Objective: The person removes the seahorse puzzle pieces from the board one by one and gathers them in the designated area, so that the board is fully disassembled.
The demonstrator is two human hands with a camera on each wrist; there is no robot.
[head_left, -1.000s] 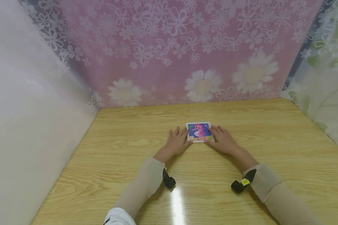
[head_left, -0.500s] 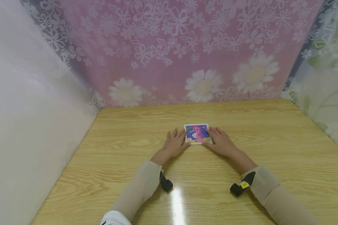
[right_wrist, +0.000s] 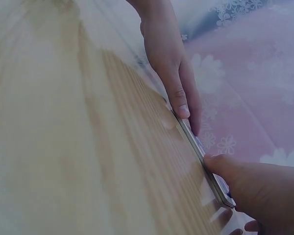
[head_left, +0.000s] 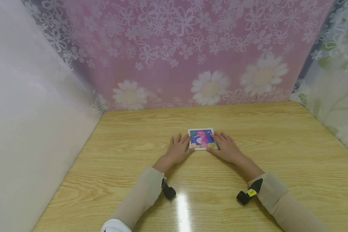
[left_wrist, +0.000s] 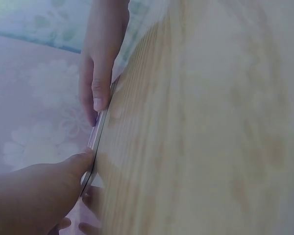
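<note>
"So, from the left, what do we meet first?"

"We meet a pale hanging [head_left: 37, 106], and beside it the wood-grained tabletop [head_left: 127, 135]. Then we come to the left sleeve [head_left: 140, 195], beige, with a black wrist device [head_left: 169, 193] at its cuff."

"And the left hand [head_left: 176, 151]?"

"We see it low over the tabletop, its fingers spread and fairly straight. Its forefinger touches the left side of the picture panel [head_left: 201, 140], and its thumb rests at the near edge, by the corner."

"How does the panel itself lie?"

"Flat on the tabletop, between the two hands. We make out a pink seahorse on blue inside a white border, and the wrist views show us its thin edge. Behind, past the tabletop's far edge, we find a pink cloth [head_left: 168, 67] with white flowers."

"And the right hand [head_left: 227, 149]?"

"We see its forefinger at the panel's right side and its thumb on the near edge. So the hands are apart from each other, both touching the panel; whether any fingertip goes underneath, we cannot tell."

"Farther right?"

"We pass a second wrist device [head_left: 243, 197] with a yellow label [head_left: 251, 192], then the right sleeve [head_left: 278, 199], also beige, and finally a flowered hanging [head_left: 336, 80] in white and green."
</note>
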